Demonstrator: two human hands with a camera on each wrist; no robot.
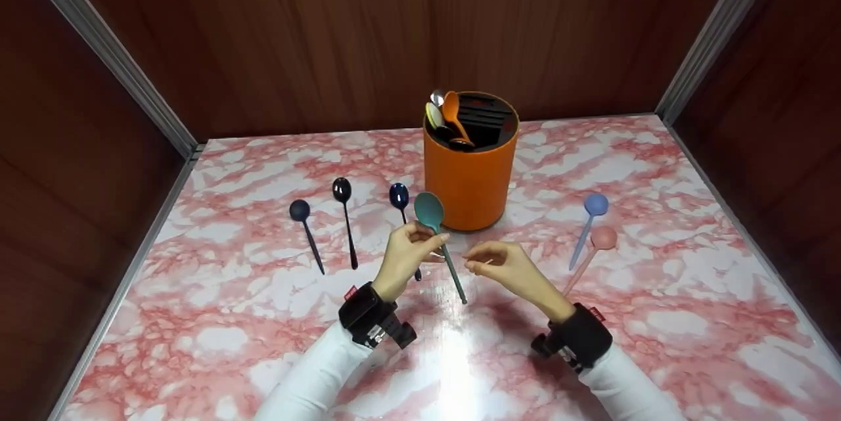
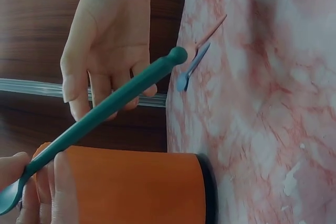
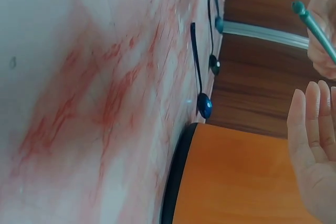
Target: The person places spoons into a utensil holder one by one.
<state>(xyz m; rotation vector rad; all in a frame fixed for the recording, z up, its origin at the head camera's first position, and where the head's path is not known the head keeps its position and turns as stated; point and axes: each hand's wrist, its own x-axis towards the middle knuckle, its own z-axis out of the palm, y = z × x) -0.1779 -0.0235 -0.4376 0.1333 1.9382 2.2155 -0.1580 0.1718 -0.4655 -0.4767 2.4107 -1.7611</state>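
Note:
A teal spoon (image 1: 430, 210) is pinched by my left hand (image 1: 405, 255) just below its bowl, raised above the table in front of the orange utensil holder (image 1: 466, 188). Its handle (image 2: 105, 107) slants down toward my right hand. The right hand (image 1: 512, 271) is beside that handle, apart from it, with fingers fairly straight and nothing in them; the right wrist view shows the same hand (image 3: 317, 150) with its fingers extended. Inside the holder stand an orange spoon (image 1: 451, 108), a yellow-rimmed spoon (image 1: 433, 115) and a silver one (image 1: 437, 98).
Left of the holder lie a dark navy spoon (image 1: 300, 211), a black spoon (image 1: 341, 190) and a shiny blue spoon (image 1: 399, 196). At the right, a periwinkle spoon (image 1: 596, 205) lies close to a pink spoon (image 1: 603, 238). Brown panels (image 1: 328, 40) wall in the marbled table (image 1: 223, 339).

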